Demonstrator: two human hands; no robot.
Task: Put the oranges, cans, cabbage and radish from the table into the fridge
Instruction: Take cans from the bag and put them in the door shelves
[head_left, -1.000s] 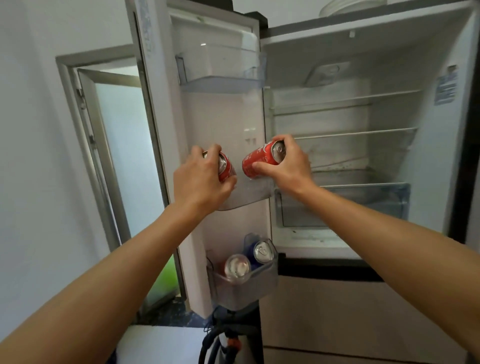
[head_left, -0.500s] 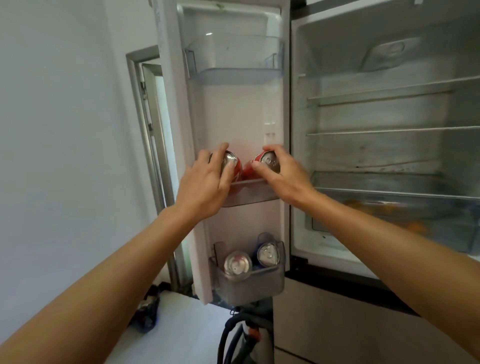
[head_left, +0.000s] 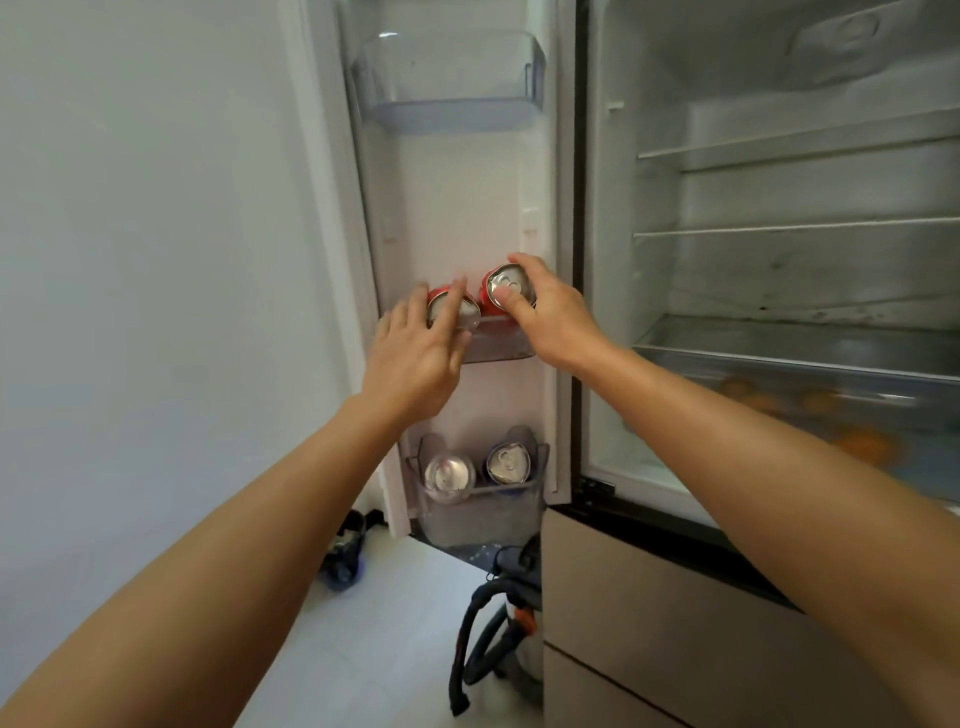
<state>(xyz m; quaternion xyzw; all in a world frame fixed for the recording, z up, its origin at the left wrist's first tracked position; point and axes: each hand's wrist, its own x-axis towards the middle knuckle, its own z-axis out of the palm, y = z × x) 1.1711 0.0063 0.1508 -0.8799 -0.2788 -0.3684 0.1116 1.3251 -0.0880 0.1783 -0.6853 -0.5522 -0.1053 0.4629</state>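
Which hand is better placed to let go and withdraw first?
Left. The left hand rests straight fingers on the left red can, seated in the middle door bin; the right hand grips the right red can by its top.

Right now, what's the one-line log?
left hand: touches left red can | right hand: pinches right red can | spot: middle door shelf

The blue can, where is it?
Head view, low centre: the blue can stands in the bottom door bin, just right of the silver can.
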